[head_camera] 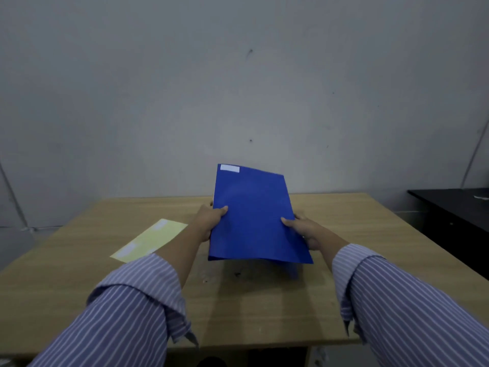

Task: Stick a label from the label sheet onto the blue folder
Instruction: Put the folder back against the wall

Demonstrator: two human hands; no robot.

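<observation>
head view, folder: the blue folder (254,215) is held up off the wooden table (264,300), tilted with its far edge raised toward the wall, as if lifted so its face can be looked over.
head view, left hand: the left hand (210,221) pinches the folder's left edge, thumb on the front, fingers hidden behind.
head view, right hand: the right hand (304,229) pinches the right edge the same way, thumb on top; two grips keep the thin cover from flopping, though its near edge sags.
head view, label: a white label (229,168) sits in the folder's far left corner, so the sticking looks done to me.
head view, label sheet: the yellow label sheet (149,241) lies flat on the table, left of the hands and apart from them, with pale labels left on it.
head view, writing: none readable; label looks blank.
head view, sleeves: striped, cuffs unbuttoned.
</observation>
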